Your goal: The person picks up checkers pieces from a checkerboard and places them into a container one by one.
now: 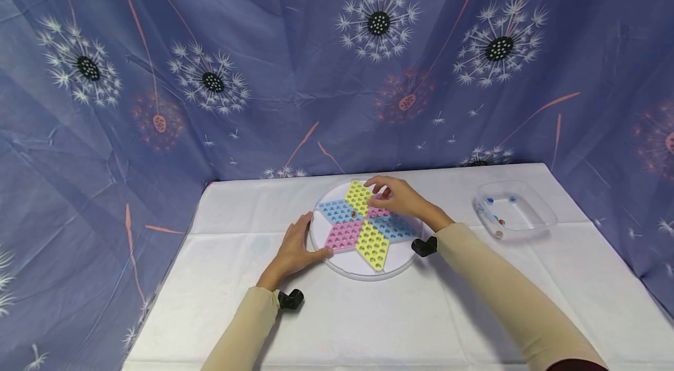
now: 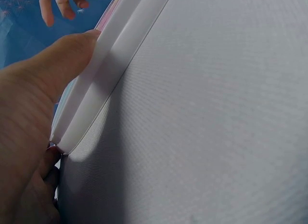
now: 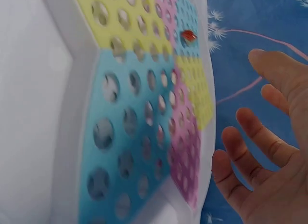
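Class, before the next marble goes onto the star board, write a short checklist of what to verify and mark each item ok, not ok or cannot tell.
1. Board steadied: left hand rests against the rim of the round star board. Ok.
2. Board flat on the white table: ok in the head view.
3. Right hand free to pick up: in the right wrist view its fingers are spread and hold nothing. Ok.
4. Marble already placed: one red marble sits near the board's middle. Ok.
5. Supply: the clear tray to the right has a few marbles. Ok.
6. Marble fully seated in its hole: cannot tell.
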{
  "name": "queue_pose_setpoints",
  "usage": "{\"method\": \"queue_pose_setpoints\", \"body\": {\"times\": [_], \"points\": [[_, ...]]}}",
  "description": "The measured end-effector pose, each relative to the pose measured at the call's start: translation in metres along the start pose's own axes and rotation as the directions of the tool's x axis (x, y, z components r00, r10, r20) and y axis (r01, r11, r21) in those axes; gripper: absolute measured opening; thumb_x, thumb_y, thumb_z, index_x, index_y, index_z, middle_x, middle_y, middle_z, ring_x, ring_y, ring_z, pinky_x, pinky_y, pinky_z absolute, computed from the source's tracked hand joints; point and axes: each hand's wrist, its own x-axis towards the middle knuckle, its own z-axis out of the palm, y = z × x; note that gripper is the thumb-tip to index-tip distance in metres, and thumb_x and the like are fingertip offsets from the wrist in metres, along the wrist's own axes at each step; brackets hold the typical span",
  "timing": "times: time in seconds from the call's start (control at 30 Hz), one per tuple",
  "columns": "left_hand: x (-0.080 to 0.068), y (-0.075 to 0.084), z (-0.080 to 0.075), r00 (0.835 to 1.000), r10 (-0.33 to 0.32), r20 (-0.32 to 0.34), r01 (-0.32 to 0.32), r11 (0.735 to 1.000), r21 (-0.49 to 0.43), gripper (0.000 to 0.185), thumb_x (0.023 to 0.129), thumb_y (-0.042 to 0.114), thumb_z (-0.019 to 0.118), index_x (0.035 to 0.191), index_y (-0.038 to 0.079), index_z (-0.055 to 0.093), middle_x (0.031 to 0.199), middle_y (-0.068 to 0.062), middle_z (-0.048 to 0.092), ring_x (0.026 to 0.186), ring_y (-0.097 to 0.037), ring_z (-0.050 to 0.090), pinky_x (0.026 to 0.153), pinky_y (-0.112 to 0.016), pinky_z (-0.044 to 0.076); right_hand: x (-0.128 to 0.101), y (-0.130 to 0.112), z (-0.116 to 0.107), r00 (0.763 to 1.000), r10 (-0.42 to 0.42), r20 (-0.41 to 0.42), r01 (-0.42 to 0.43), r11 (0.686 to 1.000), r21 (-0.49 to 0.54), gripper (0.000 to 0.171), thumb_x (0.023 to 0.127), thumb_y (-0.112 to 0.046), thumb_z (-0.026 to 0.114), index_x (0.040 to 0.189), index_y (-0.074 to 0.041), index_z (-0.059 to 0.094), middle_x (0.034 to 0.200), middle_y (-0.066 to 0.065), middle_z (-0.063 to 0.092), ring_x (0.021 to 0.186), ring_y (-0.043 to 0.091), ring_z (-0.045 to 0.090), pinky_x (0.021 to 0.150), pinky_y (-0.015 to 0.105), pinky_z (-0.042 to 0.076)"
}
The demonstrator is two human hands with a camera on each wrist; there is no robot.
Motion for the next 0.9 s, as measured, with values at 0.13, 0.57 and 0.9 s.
{"method": "queue_pose_setpoints", "body": {"times": [0.13, 0.57, 0.9], "points": [[0.0, 0.0, 0.0, 1.0, -0.008, 0.003, 0.008, 1.0, 0.003, 0.115, 0.078, 0.05, 0.086, 0.162, 0.003, 0.024, 0.166, -0.019, 0.028, 0.155, -0.035, 0.021, 0.13, -0.045, 0.006, 0.005, 0.0, 0.011, 1.0, -0.01, 0.022, 0.01, 1.0, 0.004, 0.048, 0.093, -0.02, 0.078, 0.135, -0.004, 0.063, 0.113, 0.021, 0.067, 0.088, 0.023, 0.065, 0.08, 0.039, 0.057], [0.001, 0.0, 0.001, 1.0, -0.006, 0.006, 0.006, 1.0, 0.01, 0.114, 0.079, 0.051, 0.085, 0.162, 0.003, 0.024, 0.166, -0.018, 0.028, 0.155, -0.035, 0.02, 0.13, -0.046, 0.006, 0.01, -0.004, 0.032, 0.999, -0.018, 0.049, 0.017, 1.0, 0.02, 0.044, 0.092, -0.016, 0.079, 0.131, -0.003, 0.065, 0.111, 0.022, 0.066, 0.085, 0.021, 0.065, 0.079, 0.039, 0.058], [0.0, 0.0, 0.001, 1.0, -0.016, 0.011, 0.016, 1.0, 0.008, 0.114, 0.079, 0.051, 0.085, 0.163, 0.004, 0.024, 0.167, -0.017, 0.028, 0.155, -0.034, 0.021, 0.13, -0.046, 0.007, 0.013, 0.002, 0.044, 0.996, 0.021, 0.089, -0.016, 0.998, -0.055, 0.03, 0.091, -0.019, 0.08, 0.12, -0.012, 0.074, 0.106, 0.007, 0.066, 0.088, 0.018, 0.058, 0.08, 0.034, 0.052]]}}
